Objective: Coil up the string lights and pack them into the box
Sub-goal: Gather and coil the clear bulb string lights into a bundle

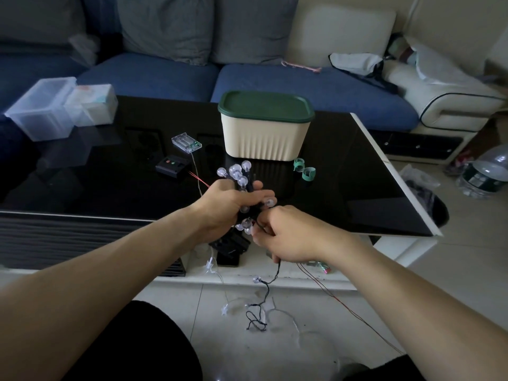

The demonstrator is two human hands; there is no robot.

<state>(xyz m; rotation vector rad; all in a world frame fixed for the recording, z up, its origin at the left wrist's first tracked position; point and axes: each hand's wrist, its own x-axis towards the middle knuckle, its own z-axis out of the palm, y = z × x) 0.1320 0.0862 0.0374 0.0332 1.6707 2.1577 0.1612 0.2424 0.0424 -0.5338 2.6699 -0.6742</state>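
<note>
A person seated at a glossy black bench (357,166) is gathering a strand of string lights (242,188) into a bundle just above its near edge. The left hand (225,204) is gripping the coiled part, fingers curled round the dark wire with clear globe bulbs poking out at twelve o'clock and below the palm. The right hand (286,237), just beside it at four o'clock, is pinching the loose run of wire, whose tail (261,301) is hanging down to the tiled floor and ending in a small tangle.

The strand looks light and limp, likely to spring out of its loops unless the bundle is clamped at the middle. The bulbs appear to be hard and could crack if squeezed, so the wire between them is the safer place for a grip.

At twelve o'clock from the hands, the cream box (264,138) is standing with its green lid (265,105) shut, so its contents cannot be told; it will need opening before packing. Two green ties (303,169) are lying just beside it at its five o'clock. A clear battery holder (186,143) and a black switch box (173,166) are sitting at ten o'clock, and clear plastic tubs (46,108) at the far left are too dim to read inside.
</note>
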